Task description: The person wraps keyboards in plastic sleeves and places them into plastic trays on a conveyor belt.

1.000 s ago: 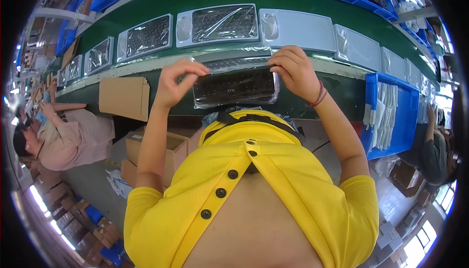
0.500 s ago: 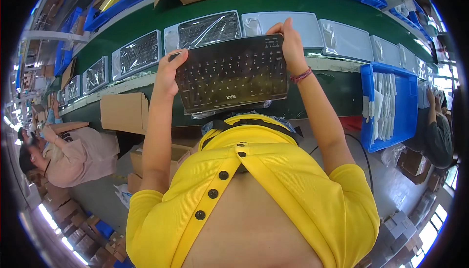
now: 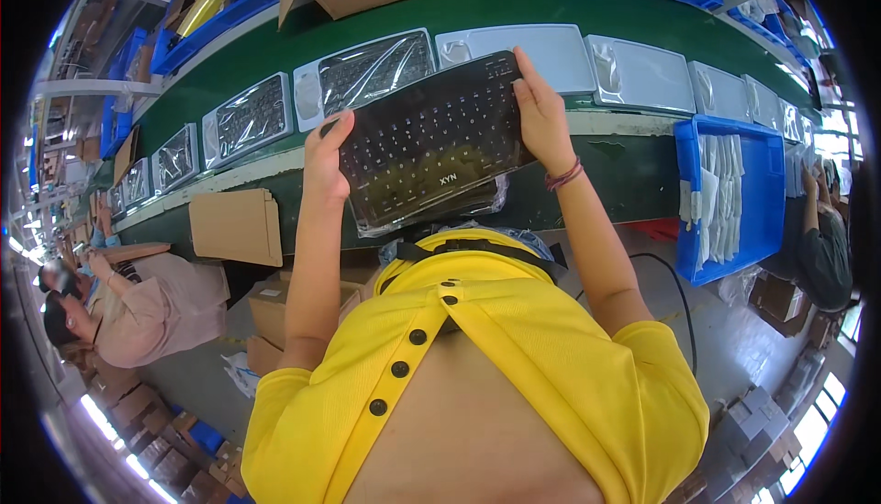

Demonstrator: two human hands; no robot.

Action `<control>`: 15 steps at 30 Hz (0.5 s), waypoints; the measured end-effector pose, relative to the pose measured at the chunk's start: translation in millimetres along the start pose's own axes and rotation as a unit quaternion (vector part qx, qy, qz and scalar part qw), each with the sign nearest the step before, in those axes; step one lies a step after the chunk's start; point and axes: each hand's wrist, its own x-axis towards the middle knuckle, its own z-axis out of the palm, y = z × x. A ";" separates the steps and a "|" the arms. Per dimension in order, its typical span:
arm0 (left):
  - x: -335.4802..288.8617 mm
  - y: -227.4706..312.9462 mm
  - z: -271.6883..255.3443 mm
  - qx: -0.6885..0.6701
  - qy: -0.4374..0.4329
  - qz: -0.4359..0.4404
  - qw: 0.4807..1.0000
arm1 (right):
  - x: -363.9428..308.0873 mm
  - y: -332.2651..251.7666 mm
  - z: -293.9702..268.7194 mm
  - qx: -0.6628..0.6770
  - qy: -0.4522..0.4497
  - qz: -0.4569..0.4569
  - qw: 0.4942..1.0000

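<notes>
Compared with a moment earlier, the flat black keyboard [image 3: 431, 137] is sitting lower and tilted, gripped at its ends by left hand [image 3: 326, 151] and right hand [image 3: 541, 118], its glossy plastic wrap [image 3: 431, 212] hanging over the green bench [image 3: 633, 169].

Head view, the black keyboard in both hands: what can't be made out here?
- Underside of the black keyboard: it faces away from the head camera.
- Its two end edges: covered by the left hand and right hand.
- How the clear plastic bag below it is held: the keyboard hides it.
- Contents of the blue bin: pale strips, too small to identify.
- Bagged keyboards on the green conveyor: glare on the plastic blurs detail.
</notes>
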 end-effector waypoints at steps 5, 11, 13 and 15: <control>60.0 13.5 34.4 0.007 -0.022 -0.015 1.000 | 54.5 39.5 -14.5 0.167 0.027 0.025 0.985; 185.1 -26.4 82.6 0.028 0.065 -0.139 0.988 | 151.3 173.4 -28.4 0.186 0.001 0.125 0.974; 230.3 -55.3 97.9 0.050 0.070 -0.168 0.982 | 161.6 224.5 -36.1 0.149 0.034 0.134 0.979; 256.0 -70.4 105.3 0.077 0.068 -0.206 0.973 | 165.8 238.0 -34.1 0.018 0.070 0.050 0.996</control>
